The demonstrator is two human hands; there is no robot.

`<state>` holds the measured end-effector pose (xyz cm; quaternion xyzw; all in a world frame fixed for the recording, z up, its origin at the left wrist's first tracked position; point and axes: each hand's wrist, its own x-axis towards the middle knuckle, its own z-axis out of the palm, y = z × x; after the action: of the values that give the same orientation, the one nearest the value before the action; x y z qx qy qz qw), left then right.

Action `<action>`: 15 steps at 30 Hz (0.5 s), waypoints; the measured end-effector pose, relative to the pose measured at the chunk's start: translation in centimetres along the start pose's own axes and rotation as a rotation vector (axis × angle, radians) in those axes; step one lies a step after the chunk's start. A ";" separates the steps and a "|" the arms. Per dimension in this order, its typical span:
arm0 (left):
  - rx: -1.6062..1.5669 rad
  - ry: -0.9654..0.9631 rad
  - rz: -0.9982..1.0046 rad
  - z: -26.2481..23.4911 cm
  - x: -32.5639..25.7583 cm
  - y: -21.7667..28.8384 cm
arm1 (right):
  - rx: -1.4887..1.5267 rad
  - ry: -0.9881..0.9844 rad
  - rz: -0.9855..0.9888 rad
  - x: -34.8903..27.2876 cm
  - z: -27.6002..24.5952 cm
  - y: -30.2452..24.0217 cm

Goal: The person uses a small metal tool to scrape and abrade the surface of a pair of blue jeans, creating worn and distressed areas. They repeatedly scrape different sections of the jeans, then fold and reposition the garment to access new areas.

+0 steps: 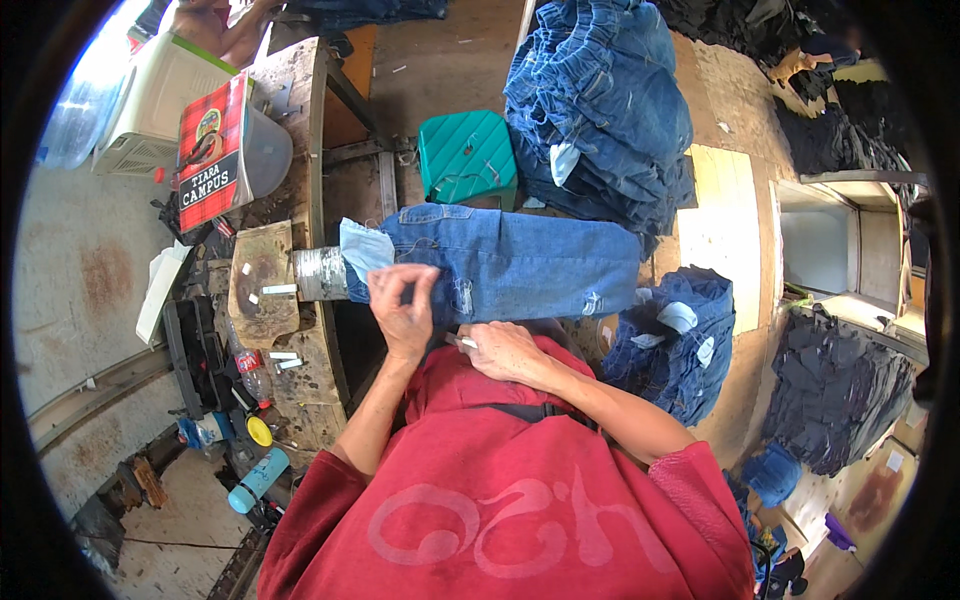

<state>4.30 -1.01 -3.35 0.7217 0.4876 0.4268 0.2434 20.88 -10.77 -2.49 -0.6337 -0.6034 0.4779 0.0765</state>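
1. Under the left hand (403,305) lies a blue jeans leg (500,265), pulled over a grey cylinder form (320,273) that sticks out from the wooden workbench (300,150).
2. Left hand: palm down, fingers curled onto the denim near its hem end, pressing or pinching the fabric; exact grip cannot be told.
3. Right hand (503,350): just beside the left hand, at the near edge of the jeans leg, closed around a small white tool (462,342), its tip poking out toward the left hand.
4. Jeans leg runs from the left hand's far side off to the right of both hands, with frayed worn patches showing pale.
5. Beyond the hands: a teal quilted stool (467,155), and right of it a tall pile of folded blue jeans (600,110).
6. Right of the right hand: a smaller heap of jeans (675,345) with white tags.
7. Left of the left hand: a worn pad (262,285) on the bench with small white pieces (279,289) on it; further away, a red plaid book (213,150) standing upright.
8. Near the left elbow: a plastic bottle (254,372), a yellow lid (260,431), a light blue tube (258,479).
9. Red shirt (500,500) fills the near view.
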 end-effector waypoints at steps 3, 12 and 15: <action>0.003 -0.079 -0.030 -0.7 1.8 -0.8 | 0.105 0.134 0.123 -1.0 -0.9 1.5; 0.156 -0.502 -0.017 0.4 0.6 -0.9 | 0.365 0.228 0.215 -0.9 -3.2 4.8; 0.155 -0.466 -0.046 -0.8 0.3 -0.7 | 0.372 0.289 0.126 1.0 -2.6 3.1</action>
<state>3.31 -0.56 -3.36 0.8059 0.4660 0.2043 0.3028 24.66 -9.50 -3.76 -0.7068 -0.4470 0.4893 0.2474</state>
